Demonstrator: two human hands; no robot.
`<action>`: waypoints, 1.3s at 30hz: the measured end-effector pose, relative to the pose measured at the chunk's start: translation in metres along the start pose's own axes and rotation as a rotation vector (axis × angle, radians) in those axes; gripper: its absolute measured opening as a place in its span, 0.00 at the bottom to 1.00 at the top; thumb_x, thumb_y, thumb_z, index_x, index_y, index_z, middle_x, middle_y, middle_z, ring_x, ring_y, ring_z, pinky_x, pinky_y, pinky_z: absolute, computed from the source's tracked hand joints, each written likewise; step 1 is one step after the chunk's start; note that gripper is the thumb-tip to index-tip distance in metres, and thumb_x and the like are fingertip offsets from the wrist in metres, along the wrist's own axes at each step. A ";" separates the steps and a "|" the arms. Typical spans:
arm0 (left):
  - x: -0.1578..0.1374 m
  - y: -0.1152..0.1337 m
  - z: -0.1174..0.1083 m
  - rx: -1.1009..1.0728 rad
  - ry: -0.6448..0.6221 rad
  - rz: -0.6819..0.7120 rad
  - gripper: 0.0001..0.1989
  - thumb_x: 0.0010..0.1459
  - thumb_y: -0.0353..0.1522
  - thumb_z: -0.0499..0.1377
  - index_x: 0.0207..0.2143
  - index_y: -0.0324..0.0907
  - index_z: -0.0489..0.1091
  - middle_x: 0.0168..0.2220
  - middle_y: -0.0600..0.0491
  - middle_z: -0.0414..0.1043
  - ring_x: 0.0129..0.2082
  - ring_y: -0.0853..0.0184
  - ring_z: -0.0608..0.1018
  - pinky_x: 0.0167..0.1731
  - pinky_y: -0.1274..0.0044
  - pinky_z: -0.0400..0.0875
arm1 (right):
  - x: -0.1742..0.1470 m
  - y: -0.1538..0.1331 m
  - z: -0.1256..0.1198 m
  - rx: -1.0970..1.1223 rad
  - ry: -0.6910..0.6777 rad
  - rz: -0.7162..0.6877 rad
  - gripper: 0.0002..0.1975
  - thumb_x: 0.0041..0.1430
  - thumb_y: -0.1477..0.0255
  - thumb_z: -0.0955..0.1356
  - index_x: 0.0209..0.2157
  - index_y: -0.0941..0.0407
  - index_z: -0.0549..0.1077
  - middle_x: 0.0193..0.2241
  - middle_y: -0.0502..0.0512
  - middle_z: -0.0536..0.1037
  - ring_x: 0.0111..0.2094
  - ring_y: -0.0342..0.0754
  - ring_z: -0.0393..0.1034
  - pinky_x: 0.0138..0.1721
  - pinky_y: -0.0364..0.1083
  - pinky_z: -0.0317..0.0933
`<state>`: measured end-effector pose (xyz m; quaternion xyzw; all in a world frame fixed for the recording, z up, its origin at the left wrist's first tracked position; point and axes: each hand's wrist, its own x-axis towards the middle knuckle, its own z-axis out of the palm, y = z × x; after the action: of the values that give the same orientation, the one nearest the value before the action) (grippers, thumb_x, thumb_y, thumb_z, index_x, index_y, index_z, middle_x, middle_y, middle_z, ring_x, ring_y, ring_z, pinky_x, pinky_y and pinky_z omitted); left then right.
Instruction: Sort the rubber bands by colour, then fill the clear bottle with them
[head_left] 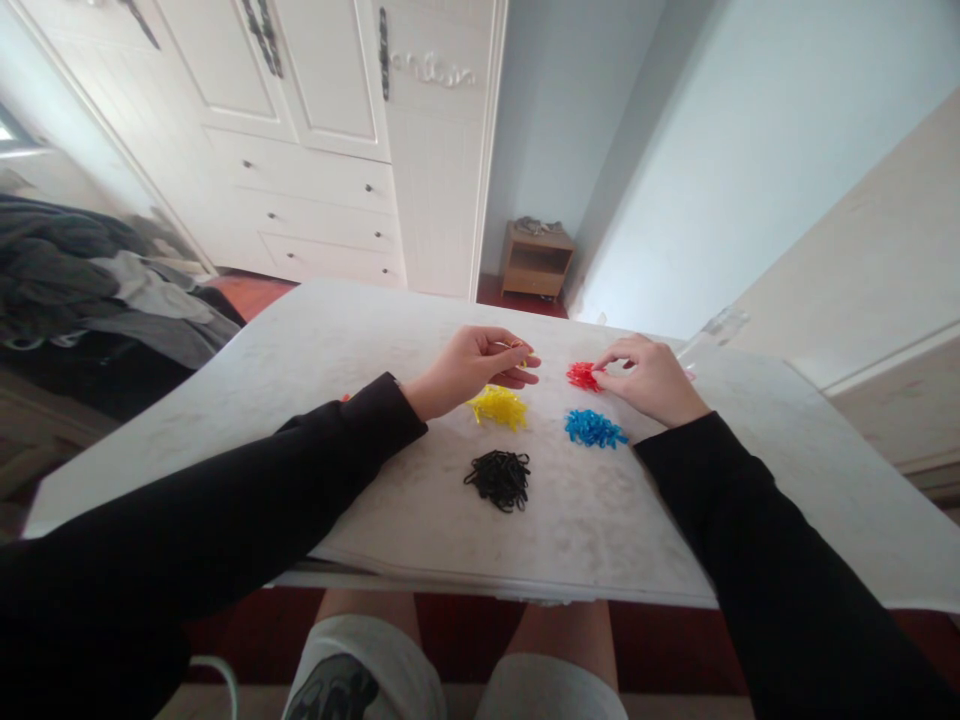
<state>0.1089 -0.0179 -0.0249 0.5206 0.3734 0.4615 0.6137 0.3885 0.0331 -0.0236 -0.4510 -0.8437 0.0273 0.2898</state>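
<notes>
My left hand (489, 362) is above the yellow pile, with thumb and fingers closed on a few small rubber bands (523, 352), yellow with a bit of red or orange. My right hand (641, 375) reaches to the right edge of the pile of red rubber bands (580, 376), thumb and forefinger pinched together on the red bands there. Just under my left hand lies a heap of yellow rubber bands (499, 408), partly hidden by it. Blue rubber bands (595, 428) form a pile below the red one. Nearer to me is a pile of black rubber bands (499, 480).
All the piles lie on a white table (405, 520) with grey smudges. A clear plastic object (716, 328) stands beyond my right hand, partly hidden. Dark clothes (67, 270) are heaped at the left. A white wardrobe (315, 180) and a small wooden cabinet (536, 260) stand behind.
</notes>
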 end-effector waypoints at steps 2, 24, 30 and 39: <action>0.000 -0.001 -0.001 0.003 -0.007 -0.004 0.06 0.64 0.30 0.65 0.36 0.34 0.75 0.41 0.43 0.84 0.34 0.68 0.86 0.41 0.75 0.81 | 0.000 0.000 0.000 0.000 -0.009 -0.001 0.03 0.48 0.74 0.73 0.26 0.54 0.82 0.31 0.55 0.83 0.35 0.53 0.75 0.33 0.48 0.65; -0.003 -0.002 0.002 0.140 -0.072 0.070 0.10 0.55 0.35 0.71 0.35 0.35 0.82 0.29 0.50 0.81 0.30 0.71 0.80 0.38 0.76 0.78 | -0.013 -0.102 0.015 0.296 0.119 -0.112 0.09 0.57 0.65 0.76 0.37 0.53 0.76 0.33 0.52 0.81 0.33 0.48 0.75 0.37 0.48 0.70; -0.003 -0.002 0.003 0.104 -0.088 0.017 0.08 0.57 0.33 0.70 0.37 0.35 0.82 0.29 0.50 0.81 0.30 0.71 0.81 0.40 0.76 0.78 | -0.013 -0.099 0.021 0.340 0.127 -0.083 0.02 0.59 0.75 0.71 0.34 0.54 0.77 0.30 0.51 0.81 0.32 0.47 0.76 0.37 0.48 0.70; -0.003 -0.002 0.002 0.116 -0.150 -0.001 0.08 0.60 0.33 0.68 0.35 0.35 0.81 0.28 0.50 0.81 0.30 0.72 0.80 0.41 0.77 0.78 | -0.012 -0.096 0.027 0.461 0.096 0.023 0.00 0.57 0.74 0.71 0.32 0.55 0.77 0.28 0.50 0.81 0.30 0.46 0.75 0.36 0.47 0.70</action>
<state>0.1100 -0.0211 -0.0264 0.5881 0.3529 0.3984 0.6090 0.3085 -0.0271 -0.0219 -0.3833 -0.7953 0.2009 0.4245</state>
